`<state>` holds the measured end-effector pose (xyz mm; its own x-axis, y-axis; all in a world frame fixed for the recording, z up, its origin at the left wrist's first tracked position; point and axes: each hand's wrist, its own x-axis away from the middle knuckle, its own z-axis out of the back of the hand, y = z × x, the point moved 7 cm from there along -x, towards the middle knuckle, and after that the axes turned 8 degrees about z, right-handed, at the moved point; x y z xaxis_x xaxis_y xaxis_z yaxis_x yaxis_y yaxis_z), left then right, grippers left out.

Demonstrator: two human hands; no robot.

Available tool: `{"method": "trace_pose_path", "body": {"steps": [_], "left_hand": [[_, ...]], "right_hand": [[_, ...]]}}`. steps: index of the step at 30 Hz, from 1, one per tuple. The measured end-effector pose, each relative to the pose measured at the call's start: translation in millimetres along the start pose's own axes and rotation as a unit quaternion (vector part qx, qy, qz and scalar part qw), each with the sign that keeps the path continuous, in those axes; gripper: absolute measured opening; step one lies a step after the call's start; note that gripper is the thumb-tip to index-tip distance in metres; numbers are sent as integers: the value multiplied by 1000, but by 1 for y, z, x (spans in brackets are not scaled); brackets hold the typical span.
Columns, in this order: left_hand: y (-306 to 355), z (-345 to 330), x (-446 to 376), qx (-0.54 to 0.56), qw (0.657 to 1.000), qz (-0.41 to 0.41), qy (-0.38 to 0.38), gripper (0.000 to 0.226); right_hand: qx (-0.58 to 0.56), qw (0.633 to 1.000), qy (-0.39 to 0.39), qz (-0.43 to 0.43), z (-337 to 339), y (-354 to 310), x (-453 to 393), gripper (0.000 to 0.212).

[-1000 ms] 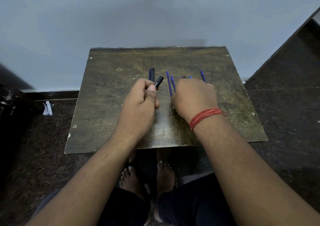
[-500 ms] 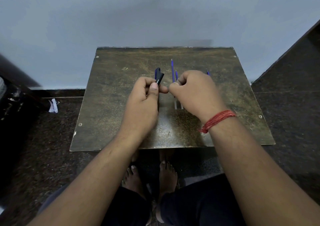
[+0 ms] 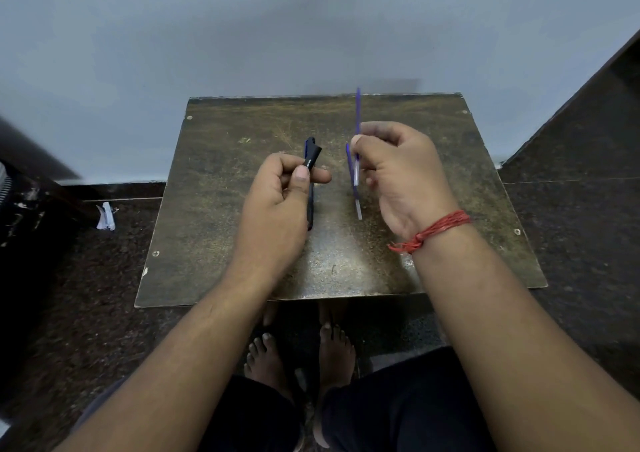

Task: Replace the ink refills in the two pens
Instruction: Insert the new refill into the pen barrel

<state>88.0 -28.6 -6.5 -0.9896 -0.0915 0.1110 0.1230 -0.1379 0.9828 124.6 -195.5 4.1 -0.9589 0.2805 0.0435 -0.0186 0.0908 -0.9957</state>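
Observation:
My left hand (image 3: 277,202) is closed around a dark pen barrel (image 3: 311,159), whose black end sticks up past my thumb. A second dark blue pen (image 3: 310,209) lies on the board (image 3: 221,181) just under and beside that hand. My right hand (image 3: 405,174) pinches a thin blue ink refill (image 3: 357,119) that points away from me, lifted above the board. Another blue refill (image 3: 356,195) lies on the board below it, left of my right palm. A red thread is tied round my right wrist.
The worn brown board rests low over a dark speckled floor, against a pale wall. My bare feet (image 3: 301,351) show under its near edge. A scrap of white paper (image 3: 105,216) lies on the floor to the left.
My right hand has picked a blue refill off the board and raised it, drawing apart from my left hand. The left hand keeps hold of the pen barrel.

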Motion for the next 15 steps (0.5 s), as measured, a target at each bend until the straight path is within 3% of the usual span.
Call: {"method": "trace_pose_path", "body": {"steps": [6,15], "left_hand": [[-7,-3,-3,-54,999,5,5,18],[-7,-6,-2,-72,997,10,-8,32]], "right_hand": [[-170,983,46,-54,9,10,-5,14],[-191,980,33,-44,8,8,-6,13]]}}
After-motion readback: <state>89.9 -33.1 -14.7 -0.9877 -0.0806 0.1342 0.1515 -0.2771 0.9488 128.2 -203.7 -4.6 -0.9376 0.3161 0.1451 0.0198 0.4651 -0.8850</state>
